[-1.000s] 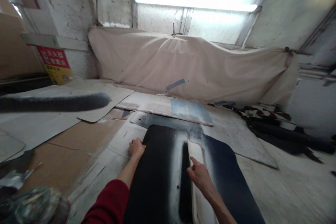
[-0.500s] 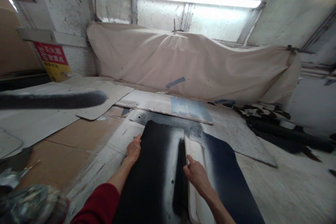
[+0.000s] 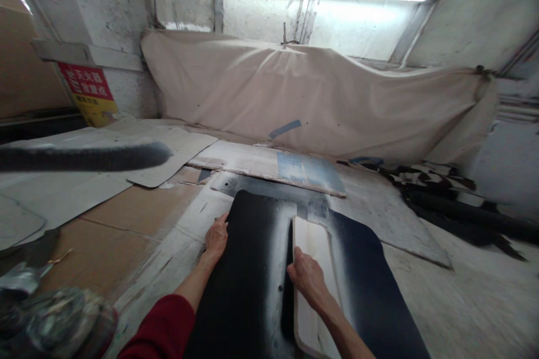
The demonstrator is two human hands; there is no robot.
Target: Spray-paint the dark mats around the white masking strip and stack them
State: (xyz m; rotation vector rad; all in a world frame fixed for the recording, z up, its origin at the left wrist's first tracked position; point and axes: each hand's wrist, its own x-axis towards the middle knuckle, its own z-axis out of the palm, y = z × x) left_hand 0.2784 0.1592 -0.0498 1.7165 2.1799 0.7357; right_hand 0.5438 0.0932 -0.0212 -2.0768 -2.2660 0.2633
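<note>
A black sheet (image 3: 240, 269) with a whitish, powdery-looking band lies in front of me. My left hand (image 3: 216, 238) is closed at its left edge, the fingertips partly hidden. To the right lies a dark navy sheet (image 3: 370, 269) with a similar pale haze along its inner side. Between the two, my right hand (image 3: 306, 272) grips the left edge of a long off-white board (image 3: 311, 230) with rounded corners. A narrow dark gap (image 3: 287, 303) shows along the left of that board.
Pale sheets (image 3: 84, 190) and a blurred dark hose-like tube (image 3: 84, 157) extend at left. A cluttered container (image 3: 63, 320) stands at lower left. Dark scraps and rolls (image 3: 458, 207) lie at right. A beige cloth (image 3: 252, 90) hangs behind the table.
The off-white board has shifted left and turned flatter, so more of its face shows and the dark gap has narrowed. My right hand moved left with it; my left hand stays at the black sheet's edge.
</note>
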